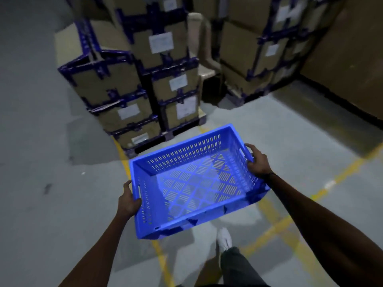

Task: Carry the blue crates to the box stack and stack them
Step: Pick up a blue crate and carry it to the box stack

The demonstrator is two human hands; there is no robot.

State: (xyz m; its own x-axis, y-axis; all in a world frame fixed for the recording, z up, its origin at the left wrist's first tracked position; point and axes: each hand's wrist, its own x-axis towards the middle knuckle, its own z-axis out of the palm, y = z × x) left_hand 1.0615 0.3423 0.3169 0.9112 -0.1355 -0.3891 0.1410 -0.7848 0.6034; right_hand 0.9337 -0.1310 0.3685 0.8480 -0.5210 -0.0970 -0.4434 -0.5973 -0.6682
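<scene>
A blue slotted plastic crate [192, 183] is held in the air in front of me, empty, its open top facing up and tilted a little. My left hand [128, 200] grips the handle slot on its left end wall. My right hand [257, 161] grips the rim at its right end. Ahead stands a stack of brown cardboard boxes [132, 96] with dark blue corner straps and white labels, on a dark pallet. The crate's far edge is just short of the stack's lowest boxes.
A second box stack [261, 56] stands at the back right, with a beige plastic chair [204, 48] in the gap between the stacks. Yellow lines [275, 226] cross the grey concrete floor. My white shoe [224, 239] steps below the crate. A brown wall closes the right side.
</scene>
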